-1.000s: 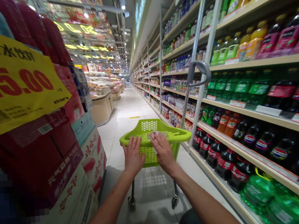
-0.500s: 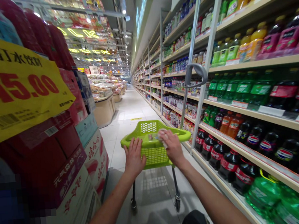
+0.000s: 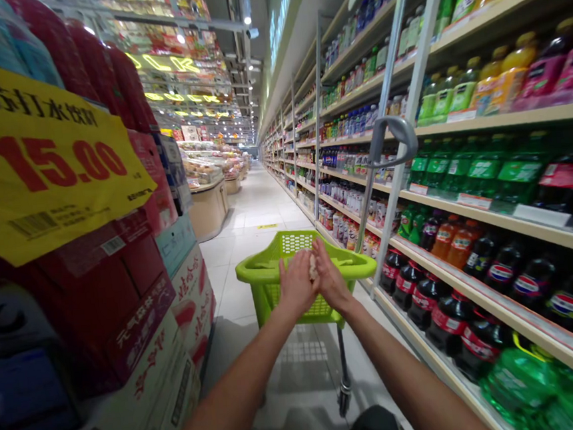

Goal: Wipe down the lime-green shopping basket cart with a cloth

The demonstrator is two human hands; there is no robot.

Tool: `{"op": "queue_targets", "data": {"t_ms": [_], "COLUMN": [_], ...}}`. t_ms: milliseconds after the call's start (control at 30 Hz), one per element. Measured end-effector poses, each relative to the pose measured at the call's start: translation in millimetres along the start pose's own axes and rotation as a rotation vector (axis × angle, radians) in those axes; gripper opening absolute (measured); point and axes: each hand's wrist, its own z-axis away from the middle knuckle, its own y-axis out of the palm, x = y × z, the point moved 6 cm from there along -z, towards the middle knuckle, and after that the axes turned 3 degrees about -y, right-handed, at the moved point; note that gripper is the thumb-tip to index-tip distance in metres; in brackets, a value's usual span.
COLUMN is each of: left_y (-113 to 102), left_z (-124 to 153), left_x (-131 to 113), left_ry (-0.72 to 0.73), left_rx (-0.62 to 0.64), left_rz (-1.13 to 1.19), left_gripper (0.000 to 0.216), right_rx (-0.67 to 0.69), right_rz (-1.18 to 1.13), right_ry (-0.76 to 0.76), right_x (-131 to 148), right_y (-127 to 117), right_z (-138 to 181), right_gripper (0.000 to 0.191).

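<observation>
While pressing a crumpled pale wad (image 3: 313, 268) between the palms, holding the left hand (image 3: 297, 282) and right hand (image 3: 333, 279) together at the near rim of the green plastic shopping-cart basket (image 3: 268, 300); not revealing any contact with the rim. Curving the left fingers at the wad's left side; not showing whether closing on it. Extending the right fingers nearly straight along its right side. Lying directly between both hands, about equally near each; showing only as a narrow upright strip, thus hiding the true long axis. Crossing the basket's left-to-right rim with both forearms reaching forward.
</observation>
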Motion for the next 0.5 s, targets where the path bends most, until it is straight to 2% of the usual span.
{"op": "queue_targets", "data": {"t_ms": [67, 133, 233, 300, 333, 400, 500], "left_y": [3.0, -2.8, -26.2, -44.8, -50.2, -47.4, -21.8], "left_z": [-3.5, -0.3, 13.1, 23.2, 27.5, 32.1, 30.7], "left_x": [-8.4, 1.2, 49.3, 85.7, 96.6, 96.1, 57.7], "left_ry": [0.014, 0.046, 0.029, -0.07, -0.107, -0.097, 0.112], "left_rx": [-0.011, -0.047, -0.147, -0.285, -0.349, -0.399, -0.31], "left_rz": [0.0, 0.001, -0.03, -0.078, -0.098, -0.104, -0.071], "left_gripper": [0.033, 0.027, 0.027, 0.027, 0.027, 0.028, 0.031], "right_rx": [-0.03, -0.043, -0.012, -0.024, -0.051, -0.114, -0.152], "right_rz": [0.18, 0.428, 0.634, 0.669, 0.681, 0.7, 0.706], "right_ry": [-0.011, -0.011, -0.045, -0.074, -0.074, -0.051, -0.036], "right_x": [-18.9, -40.3, -61.6, -63.3, -61.5, -56.1, -52.9], "right_y": [-20.9, -38.5, -49.2, -48.6, -47.5, -44.4, -40.2], "right_z": [3.4, 10.2, 23.5, 30.3, 32.2, 33.5, 33.2], "right_gripper": [0.055, 0.051, 0.042, 0.04, 0.039, 0.04, 0.041]}}
